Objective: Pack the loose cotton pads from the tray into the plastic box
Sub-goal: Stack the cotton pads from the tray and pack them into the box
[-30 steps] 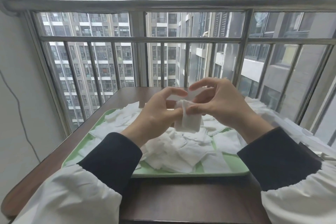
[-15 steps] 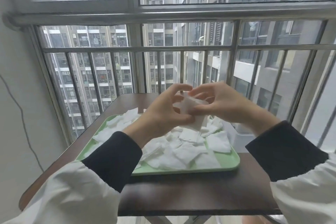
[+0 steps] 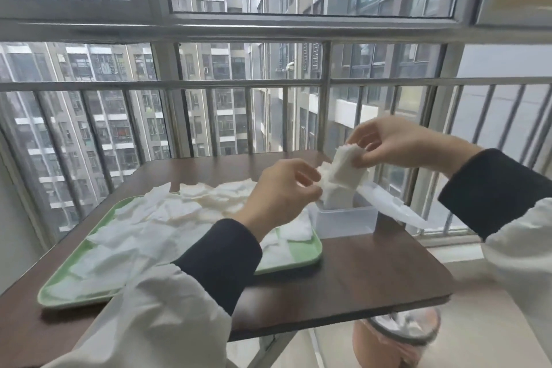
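Right of centre, we see the right hand (image 3: 397, 143) pinching a small stack of cotton pads (image 3: 346, 164) just above the plastic box (image 3: 346, 218), which stands on the worktop (image 3: 373, 272) beside the green tray (image 3: 301, 260). The left hand (image 3: 283, 188) curls its fingers against pads standing in the box; we cannot tell whether it grips them. Loose pads (image 3: 155, 224) cover the tray at lower left.

Right hand (image 3: 397, 143) is pinching the top of a stack of cotton pads (image 3: 346, 169), holding it upright over the plastic box (image 3: 346, 219). Left hand (image 3: 283, 188) is gripping the stack's lower side. Loose pads (image 3: 167, 218) are lying heaped across the green tray (image 3: 301, 257) just beside the box.
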`<state>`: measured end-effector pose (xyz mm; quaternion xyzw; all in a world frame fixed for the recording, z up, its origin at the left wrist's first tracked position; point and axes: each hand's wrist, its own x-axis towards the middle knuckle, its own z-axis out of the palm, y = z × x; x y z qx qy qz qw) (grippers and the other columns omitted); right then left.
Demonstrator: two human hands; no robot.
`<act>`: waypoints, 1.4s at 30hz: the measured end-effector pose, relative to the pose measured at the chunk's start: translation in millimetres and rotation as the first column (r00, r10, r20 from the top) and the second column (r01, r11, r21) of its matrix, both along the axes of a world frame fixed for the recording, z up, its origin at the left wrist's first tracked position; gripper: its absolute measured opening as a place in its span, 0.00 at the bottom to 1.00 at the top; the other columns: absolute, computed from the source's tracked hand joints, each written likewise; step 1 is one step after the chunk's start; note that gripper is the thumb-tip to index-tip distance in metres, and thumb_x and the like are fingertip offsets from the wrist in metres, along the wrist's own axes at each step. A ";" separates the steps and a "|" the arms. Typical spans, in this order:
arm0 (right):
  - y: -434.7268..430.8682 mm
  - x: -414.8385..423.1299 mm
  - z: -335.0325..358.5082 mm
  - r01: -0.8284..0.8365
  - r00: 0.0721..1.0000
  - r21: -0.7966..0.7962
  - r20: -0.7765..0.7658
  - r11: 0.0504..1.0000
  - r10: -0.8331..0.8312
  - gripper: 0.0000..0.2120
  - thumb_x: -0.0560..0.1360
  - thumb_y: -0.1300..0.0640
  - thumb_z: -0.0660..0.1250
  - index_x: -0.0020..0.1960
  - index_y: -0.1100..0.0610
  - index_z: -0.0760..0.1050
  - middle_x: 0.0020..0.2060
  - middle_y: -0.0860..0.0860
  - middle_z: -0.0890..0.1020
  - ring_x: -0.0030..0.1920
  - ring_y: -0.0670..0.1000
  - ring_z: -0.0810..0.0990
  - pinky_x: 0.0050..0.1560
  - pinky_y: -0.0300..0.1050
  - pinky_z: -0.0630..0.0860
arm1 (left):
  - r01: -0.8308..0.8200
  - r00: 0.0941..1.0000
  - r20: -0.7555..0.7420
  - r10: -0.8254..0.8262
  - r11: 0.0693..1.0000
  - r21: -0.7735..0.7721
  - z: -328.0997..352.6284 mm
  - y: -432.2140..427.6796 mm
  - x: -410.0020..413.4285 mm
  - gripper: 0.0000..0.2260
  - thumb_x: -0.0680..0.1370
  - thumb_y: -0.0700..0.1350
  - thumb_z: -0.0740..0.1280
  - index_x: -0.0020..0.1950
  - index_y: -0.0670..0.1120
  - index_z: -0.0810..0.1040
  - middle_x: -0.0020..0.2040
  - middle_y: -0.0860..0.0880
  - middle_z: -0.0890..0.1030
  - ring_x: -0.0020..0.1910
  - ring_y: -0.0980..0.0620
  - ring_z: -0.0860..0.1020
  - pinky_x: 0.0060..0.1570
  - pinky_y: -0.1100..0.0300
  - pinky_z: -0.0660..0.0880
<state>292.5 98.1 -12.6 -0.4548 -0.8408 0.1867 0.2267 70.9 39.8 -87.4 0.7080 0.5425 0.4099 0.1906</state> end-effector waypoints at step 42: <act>-21.3 -75.6 -29.4 -0.089 0.995 0.174 0.049 0.981 0.081 0.07 0.74 0.61 0.72 0.49 0.51 0.82 0.42 0.45 0.84 0.40 0.39 0.82 0.39 0.30 0.77 | -0.117 0.986 -0.132 0.103 0.988 -0.104 8.3 -15.9 -71.5 0.06 0.77 0.52 0.73 0.51 0.52 0.80 0.49 0.55 0.83 0.49 0.56 0.81 0.50 0.57 0.80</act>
